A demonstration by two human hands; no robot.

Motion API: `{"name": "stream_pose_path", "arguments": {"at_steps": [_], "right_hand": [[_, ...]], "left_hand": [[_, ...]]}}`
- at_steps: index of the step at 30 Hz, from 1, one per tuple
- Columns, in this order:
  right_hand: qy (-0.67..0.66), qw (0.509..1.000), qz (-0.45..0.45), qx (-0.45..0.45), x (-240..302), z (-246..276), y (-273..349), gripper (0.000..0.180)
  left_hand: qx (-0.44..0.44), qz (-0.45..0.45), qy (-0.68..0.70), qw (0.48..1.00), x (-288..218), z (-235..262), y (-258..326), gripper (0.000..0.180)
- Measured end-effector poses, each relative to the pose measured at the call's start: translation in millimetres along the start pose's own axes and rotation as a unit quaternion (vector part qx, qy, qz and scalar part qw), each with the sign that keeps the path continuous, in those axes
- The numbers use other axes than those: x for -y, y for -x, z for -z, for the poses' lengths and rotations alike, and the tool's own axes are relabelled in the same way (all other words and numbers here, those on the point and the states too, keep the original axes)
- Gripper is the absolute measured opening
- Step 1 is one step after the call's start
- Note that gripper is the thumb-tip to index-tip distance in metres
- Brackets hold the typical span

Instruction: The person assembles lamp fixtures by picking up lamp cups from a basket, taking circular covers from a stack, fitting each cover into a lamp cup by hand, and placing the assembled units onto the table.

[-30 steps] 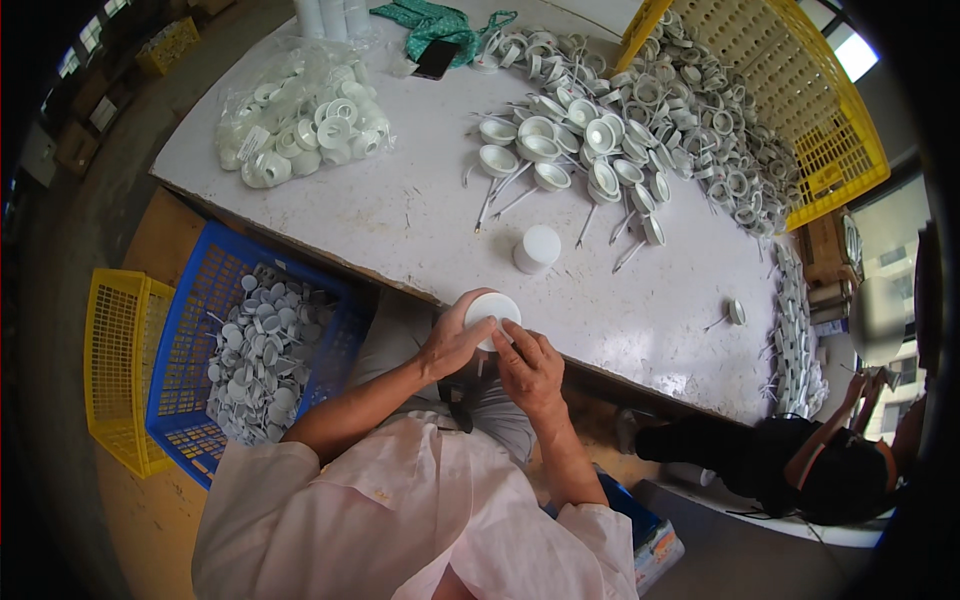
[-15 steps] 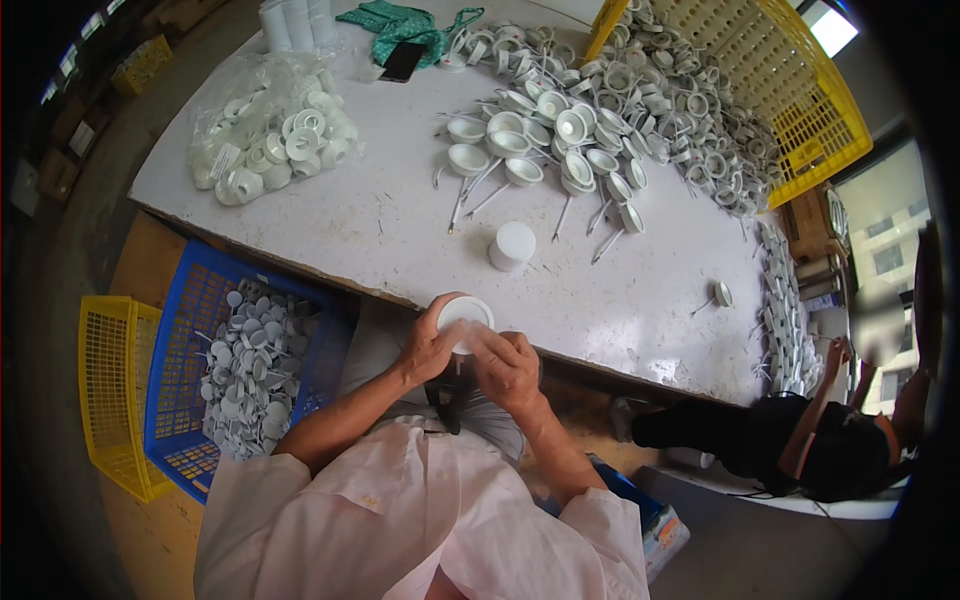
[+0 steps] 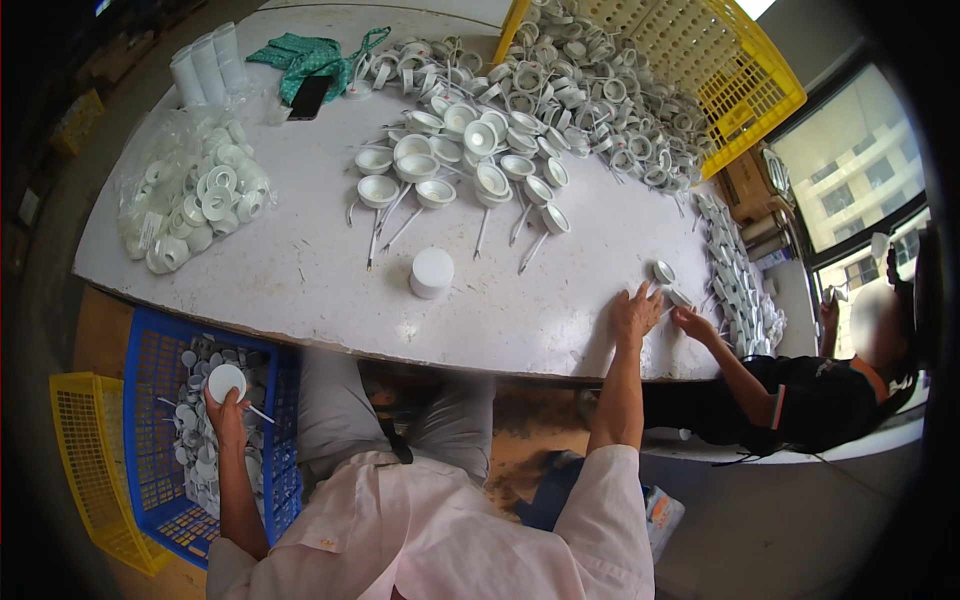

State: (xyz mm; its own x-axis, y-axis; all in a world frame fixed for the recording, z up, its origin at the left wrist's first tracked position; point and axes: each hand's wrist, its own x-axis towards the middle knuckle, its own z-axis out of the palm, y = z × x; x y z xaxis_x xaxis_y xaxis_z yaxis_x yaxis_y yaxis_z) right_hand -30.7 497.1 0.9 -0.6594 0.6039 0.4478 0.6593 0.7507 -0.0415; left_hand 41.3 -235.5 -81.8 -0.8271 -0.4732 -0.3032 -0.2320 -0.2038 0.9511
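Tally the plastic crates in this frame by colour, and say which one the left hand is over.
Blue crate: 1, beside the table; the left hand holds a round white part above it.
Yellow crates: 2, one on the floor, one tipped on the table's far end.
Total: 3

Clear plastic bag [image 3: 195, 200] of white rings (table's left end); dark phone [image 3: 310, 96]

A white tabletop [image 3: 300, 280] with rounded corners fills the middle of the room. Below its near edge the floor [image 3: 100, 330] is brown, like wood. Past the right edge a window [image 3: 850, 180] shows pale buildings outside, and daylight comes in from there. The far left corner of the room stays dark.
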Motion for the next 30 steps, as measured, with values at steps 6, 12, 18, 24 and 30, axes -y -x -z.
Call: {"name": "stream_pose_path", "arguments": {"at_steps": [6,12,18,24,30], "right_hand": [[0.038,0.986,-0.112,0.118,-4,-4,-13,0.05],[0.074,0.988,0.074,0.11,-61,-47,-7,0.036],[-0.067,0.991,0.1,0.053,-3,-10,28,0.032],[-0.033,0.997,-0.011,0.069,39,28,26,0.042],[0.034,0.991,0.068,0.107,-4,3,-2,0.044]], "left_hand": [[-0.124,0.101,-0.03,0.987,48,101,-20,0.057],[-0.148,0.146,-0.033,0.978,88,113,-33,0.058],[-0.168,0.181,-0.063,0.967,103,134,-49,0.053],[-0.186,0.179,-0.084,0.962,111,160,-55,0.058],[-0.221,0.165,-0.089,0.957,120,156,-41,0.063]]}}
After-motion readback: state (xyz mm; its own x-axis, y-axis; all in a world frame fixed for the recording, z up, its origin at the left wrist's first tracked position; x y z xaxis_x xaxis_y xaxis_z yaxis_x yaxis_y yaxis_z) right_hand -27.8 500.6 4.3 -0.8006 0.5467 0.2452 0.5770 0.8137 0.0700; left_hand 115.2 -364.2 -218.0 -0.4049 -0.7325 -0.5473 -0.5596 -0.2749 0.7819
